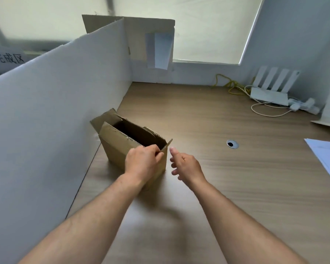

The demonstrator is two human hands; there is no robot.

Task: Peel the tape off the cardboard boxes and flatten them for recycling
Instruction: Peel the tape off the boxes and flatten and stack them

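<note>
Here, left hand (141, 161) pinches box (116, 145); sign (7, 58) reads 完成区.

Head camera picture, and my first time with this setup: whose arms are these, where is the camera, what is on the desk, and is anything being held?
There is no machine here. A person works with bare hands, and the one camera sits on their head, looking forward and down, so both arms enter from the bottom of the picture. On the wooden desk stands an open-topped cardboard box, beside a white partition board. The left hand pinches the box's top edge at its near corner; that is the only grip. The right hand hovers next to that corner with loose fingers and holds nothing. Elsewhere on the desk are a white router, a yellow cable, a round cable hole and white paper sheets.
</note>
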